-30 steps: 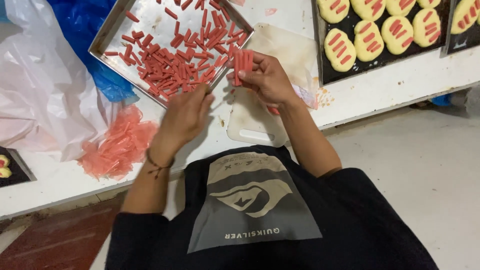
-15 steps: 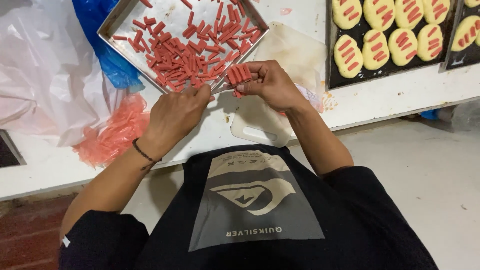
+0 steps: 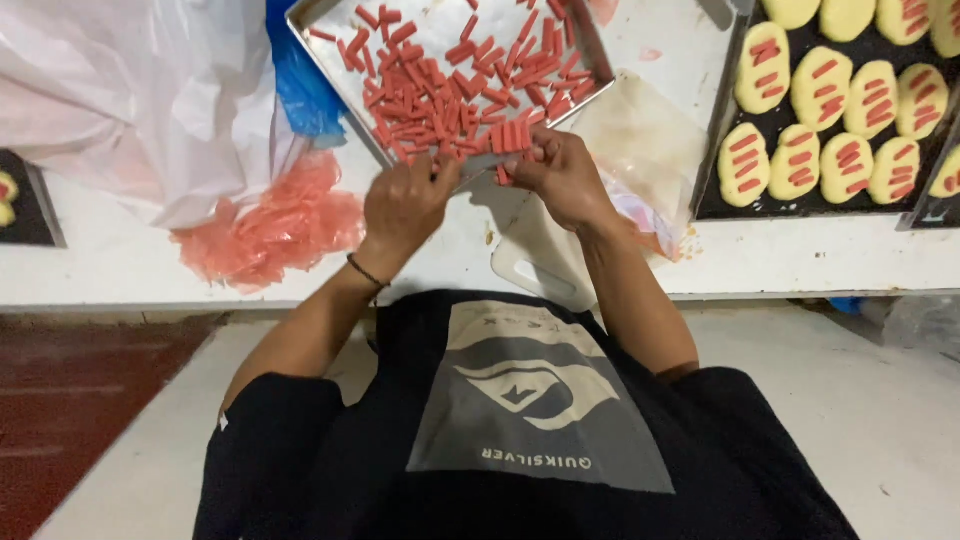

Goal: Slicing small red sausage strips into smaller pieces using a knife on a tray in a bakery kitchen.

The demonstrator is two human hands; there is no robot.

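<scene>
White worktop running left to right, seen from above, with pale floor under it and a reddish strip of floor at far left. On it, tilted and near the front edge, a metal tray strewn with short pink-red sausage sticks. Left hand at the tray's near edge, fingers curled down onto the sticks there, thin dark band on the wrist; whether pinching one or only touching, cannot tell. Right hand just beside it, thumb and fingers pressed together on a small row of sausage sticks held side by side over the tray's near rim. Under the right forearm, a white cutting board with a handle slot, and a crumpled clear plastic sheet next to it. Left of the tray, a heap of pink plastic casings, a large white plastic bag and a blue bag tucked behind. At right, a dark baking tray with oval yellow dough pieces, each topped with red sticks laid in stripes. Black printed shirt filling the foreground.
</scene>
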